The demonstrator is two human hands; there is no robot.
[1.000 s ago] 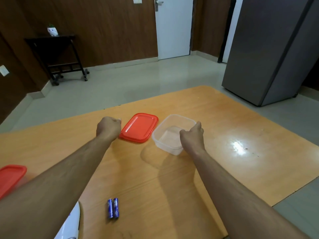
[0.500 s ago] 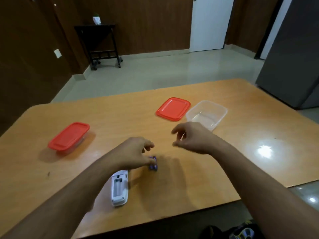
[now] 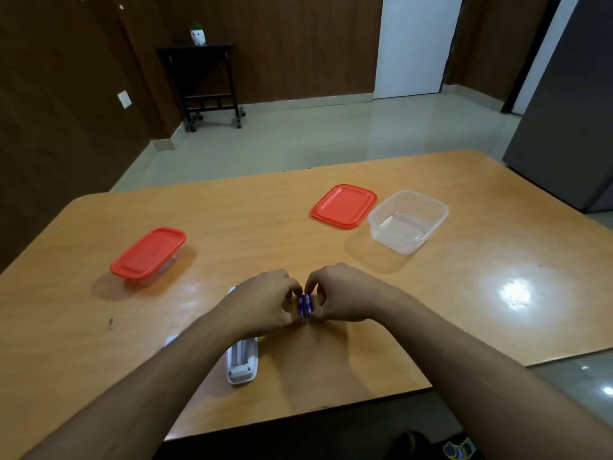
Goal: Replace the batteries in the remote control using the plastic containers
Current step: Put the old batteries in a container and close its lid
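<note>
Two blue batteries (image 3: 305, 304) lie side by side on the wooden table (image 3: 464, 310). My left hand (image 3: 265, 302) and my right hand (image 3: 338, 295) meet over them, fingertips pinching the pair from both sides. The white remote control (image 3: 242, 363) lies face down under my left forearm, its battery bay open and empty. A clear container (image 3: 408, 224) stands open at the right with its red lid (image 3: 343, 206) lying beside it. A second container with a red lid on (image 3: 148, 252) stands at the left.
The table's near edge runs just below the remote. A small white piece (image 3: 170, 340), partly hidden by my left arm, lies left of the remote. A grey refrigerator (image 3: 570, 111) stands at the right, a dark side table (image 3: 209, 81) by the far wall.
Both hands drew back from the open container and its lid to the near part of the table and closed on the batteries. The view swung left, showing the lidded container.
</note>
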